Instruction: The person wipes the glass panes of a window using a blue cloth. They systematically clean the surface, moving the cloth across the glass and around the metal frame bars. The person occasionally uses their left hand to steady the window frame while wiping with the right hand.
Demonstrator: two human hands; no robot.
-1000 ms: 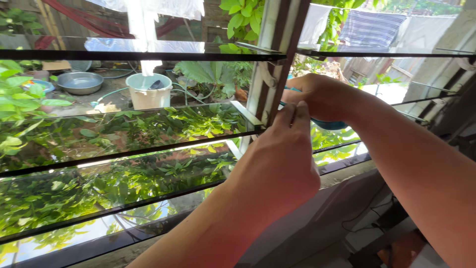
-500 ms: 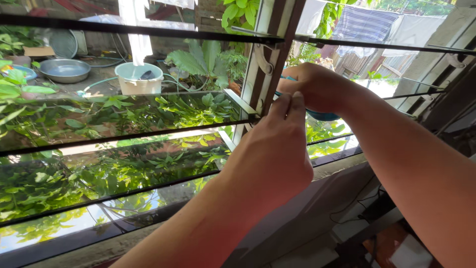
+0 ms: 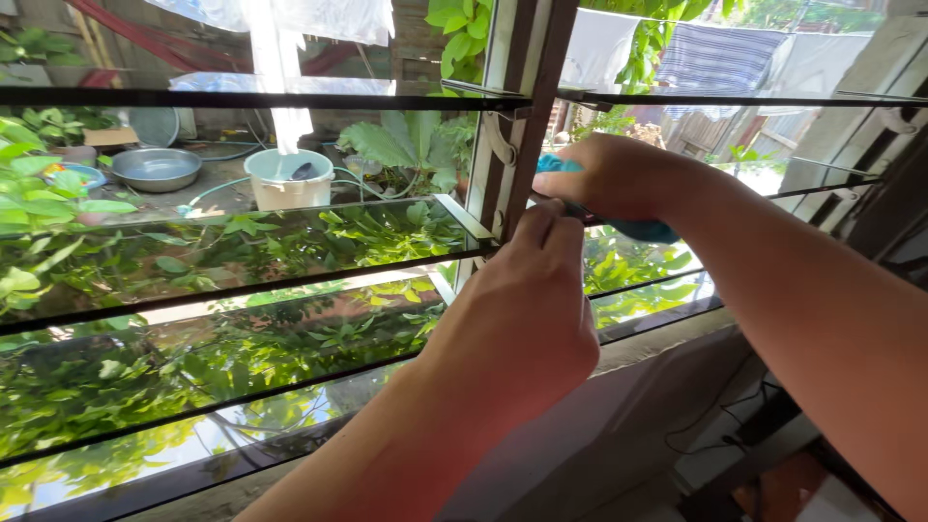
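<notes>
Hands at the louvre window's centre post

We held a teal-handled tool [image 3: 633, 228] in our right hand [image 3: 619, 176], fingers closed around it, its tip at the metal post [image 3: 507, 135] between the glass slats [image 3: 242, 242]. Our left hand [image 3: 527, 309] reached up with fingertips pressed together just beside that tip, though what they pinched we could not tell. A slip of the tool might have chipped the nearest slat or jabbed those fingers.

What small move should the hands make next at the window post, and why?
Probably press the tool tip onto the post fitting and turn. The right hand grips its blue handle against the post; the left hand has its fingertips at the tip, seemingly steadying it.
</notes>
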